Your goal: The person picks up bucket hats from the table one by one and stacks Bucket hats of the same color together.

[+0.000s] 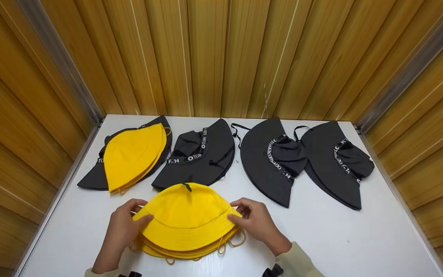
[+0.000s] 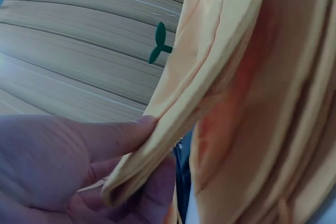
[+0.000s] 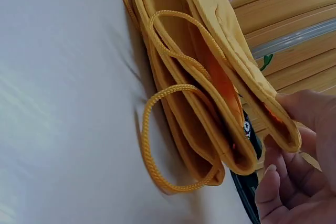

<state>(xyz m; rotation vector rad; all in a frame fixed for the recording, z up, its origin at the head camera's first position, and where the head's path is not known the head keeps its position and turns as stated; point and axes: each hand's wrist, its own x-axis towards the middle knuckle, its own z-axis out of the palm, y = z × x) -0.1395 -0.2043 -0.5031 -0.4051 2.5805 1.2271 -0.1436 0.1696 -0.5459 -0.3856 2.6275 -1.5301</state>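
Note:
A yellow bucket hat with a small green sprout on its crown is the top one of a stack at the table's front. My left hand pinches the left end of its folded brim, thumb on top. At the opposite end, my right hand pinches the brim the same way. Both wrist views show this top hat lifted apart from the yellow hats beneath it. Yellow cord loops hang out from the lower hats.
Black bucket hats with lettered bands lie folded along the back: one behind the stack, two to the right. At back left, yellow hats lie on another black hat. Wood-patterned walls enclose the white table.

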